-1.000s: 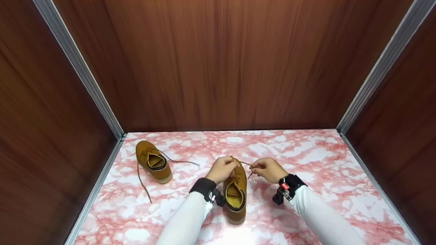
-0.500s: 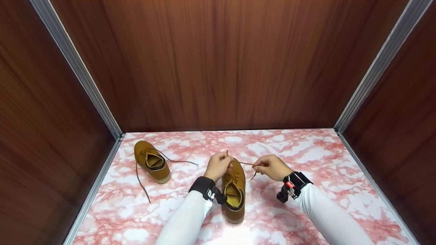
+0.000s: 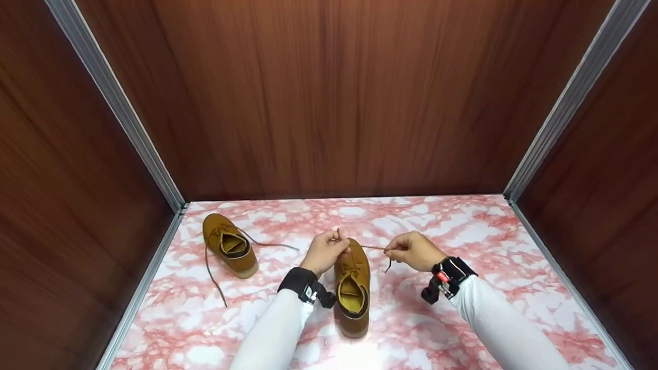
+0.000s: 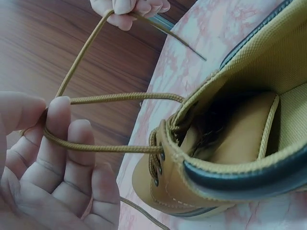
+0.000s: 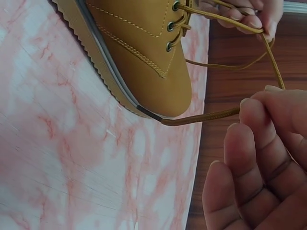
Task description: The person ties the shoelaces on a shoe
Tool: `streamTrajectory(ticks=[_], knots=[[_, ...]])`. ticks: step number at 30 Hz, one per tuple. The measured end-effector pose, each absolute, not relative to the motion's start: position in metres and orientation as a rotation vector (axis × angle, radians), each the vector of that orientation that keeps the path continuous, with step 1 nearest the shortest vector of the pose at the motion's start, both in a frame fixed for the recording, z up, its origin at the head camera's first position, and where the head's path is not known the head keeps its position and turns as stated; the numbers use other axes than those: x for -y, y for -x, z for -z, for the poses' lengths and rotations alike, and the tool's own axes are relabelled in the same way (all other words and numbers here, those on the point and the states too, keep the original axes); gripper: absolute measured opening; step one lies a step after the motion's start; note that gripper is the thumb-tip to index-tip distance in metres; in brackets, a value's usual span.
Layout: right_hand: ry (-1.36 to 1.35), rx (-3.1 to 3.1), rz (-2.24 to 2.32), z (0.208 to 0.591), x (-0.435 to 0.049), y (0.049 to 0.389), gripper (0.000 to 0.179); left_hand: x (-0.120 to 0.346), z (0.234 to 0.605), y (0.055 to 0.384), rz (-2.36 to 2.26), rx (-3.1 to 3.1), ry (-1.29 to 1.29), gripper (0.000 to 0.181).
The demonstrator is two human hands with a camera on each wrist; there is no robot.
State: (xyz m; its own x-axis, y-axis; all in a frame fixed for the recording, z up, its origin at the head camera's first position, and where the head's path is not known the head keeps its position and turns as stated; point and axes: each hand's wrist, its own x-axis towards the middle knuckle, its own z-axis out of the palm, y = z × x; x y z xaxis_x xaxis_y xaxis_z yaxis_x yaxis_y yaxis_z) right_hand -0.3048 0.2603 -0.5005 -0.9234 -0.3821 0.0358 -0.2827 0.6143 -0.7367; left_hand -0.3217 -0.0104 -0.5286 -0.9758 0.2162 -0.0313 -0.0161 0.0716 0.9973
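A tan lace-up shoe [image 3: 352, 295] stands in front of me, toe pointing away, its yellow lining showing. Above its toe, my left hand [image 3: 325, 252] pinches the shoelace [image 4: 105, 148] between thumb and index finger; two strands run from there back to the eyelets. To the right of the shoe, my right hand [image 3: 415, 252] pinches the same lace near one end, and a short dark-tipped tail [image 5: 201, 118] hangs from its fingers. Between the two hands the lace [image 3: 371, 247] is stretched nearly level.
A second tan shoe [image 3: 229, 244] stands at the left, its loose laces [image 3: 275, 244] spread on the table. The pink-and-white marbled tabletop [image 3: 462, 318] is enclosed by brown wood panels [image 3: 339, 103] at the back and both sides.
My right hand has moved a little to the right, pulling the lace straighter. My left hand has shifted slightly left, and a lace end now sticks up above its fingers.
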Motion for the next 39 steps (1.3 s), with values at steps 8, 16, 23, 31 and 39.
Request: streamTrajectory(ticks=[8, 16, 23, 31, 39], knots=[[0.501, -2.633, 1.226, 0.488, -0.258, 0.301, 0.014, 0.020, 0.532, 0.321, -1.988, -2.249, -0.303, 0.012], [0.451, -2.491, 1.390, 0.478, -0.246, 0.299, 0.020, 0.020, 0.534, 0.321, -1.981, -2.349, -0.316, 0.016], [0.405, -2.391, 1.478, 0.479, -0.241, 0.299, 0.022, 0.018, 0.540, 0.321, -1.898, -2.455, -0.357, 0.015], [0.350, -2.329, 1.545, 0.479, -0.238, 0.296, 0.017, 0.012, 0.543, 0.319, -1.905, -2.457, -0.338, 0.015], [0.372, -2.335, 1.589, 0.482, -0.230, 0.293, 0.028, 0.005, 0.546, 0.317, -1.943, -2.444, -0.297, 0.014]])
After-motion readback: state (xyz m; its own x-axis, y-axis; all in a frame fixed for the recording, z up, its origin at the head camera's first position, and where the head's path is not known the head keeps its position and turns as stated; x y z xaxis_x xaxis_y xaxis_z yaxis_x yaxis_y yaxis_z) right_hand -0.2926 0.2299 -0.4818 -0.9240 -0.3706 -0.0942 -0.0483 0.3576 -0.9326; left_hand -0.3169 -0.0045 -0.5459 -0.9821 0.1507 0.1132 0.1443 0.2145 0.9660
